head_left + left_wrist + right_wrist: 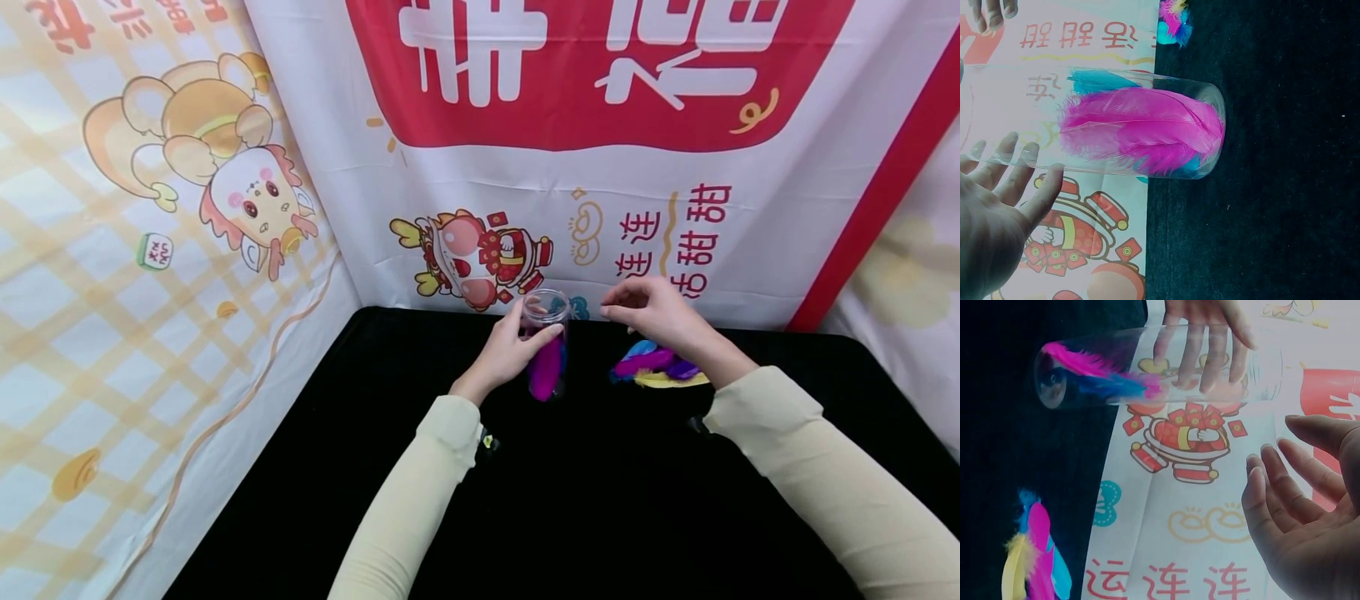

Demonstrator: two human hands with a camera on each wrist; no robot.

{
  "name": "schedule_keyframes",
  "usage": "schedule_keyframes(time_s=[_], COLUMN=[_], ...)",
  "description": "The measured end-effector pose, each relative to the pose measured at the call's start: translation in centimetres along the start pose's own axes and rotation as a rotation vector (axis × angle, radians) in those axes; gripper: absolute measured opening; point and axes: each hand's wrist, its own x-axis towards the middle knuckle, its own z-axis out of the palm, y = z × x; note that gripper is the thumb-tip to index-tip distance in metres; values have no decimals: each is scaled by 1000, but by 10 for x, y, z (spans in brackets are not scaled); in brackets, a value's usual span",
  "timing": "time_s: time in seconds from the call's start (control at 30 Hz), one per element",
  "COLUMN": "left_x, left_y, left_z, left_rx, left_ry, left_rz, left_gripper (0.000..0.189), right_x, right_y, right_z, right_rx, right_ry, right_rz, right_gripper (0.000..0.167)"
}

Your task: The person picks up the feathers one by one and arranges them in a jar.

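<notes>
My left hand (504, 354) grips a tall clear glass jar (546, 305) around its upper part, thumb on the near side. The jar stands upright near the back of the black table, its mouth uncovered. Inside it lie magenta feathers (1147, 125) and a blue feather (1097, 80). Right of the jar, my right hand (663, 317) is raised above a small pile of feathers (647, 362). In the right wrist view its fingers (1269, 506) are loosely bent, apart from the thumb, with nothing visible between them. The pile mixes magenta, blue, purple and yellow feathers.
A black cloth covers the table (585, 500). Right behind its back edge hangs a white and red printed backdrop (465, 183), close to the jar and both hands. Another patterned cloth (135, 333) hangs along the left side.
</notes>
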Motion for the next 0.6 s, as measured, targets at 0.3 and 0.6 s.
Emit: schedule_keyframes(time_s=[0.3, 0.6], left_x=[-1, -2], left_y=[0, 1], left_z=[1, 2], left_rx=[5, 3], left_ry=[0, 1], left_rz=[-4, -24], left_gripper=[76, 78], right_x=[-5, -10], right_y=[13, 24], right_z=[-6, -15], right_rx=[19, 14], right_ry=[1, -29], right_rz=[16, 72], right_gripper=[24, 29])
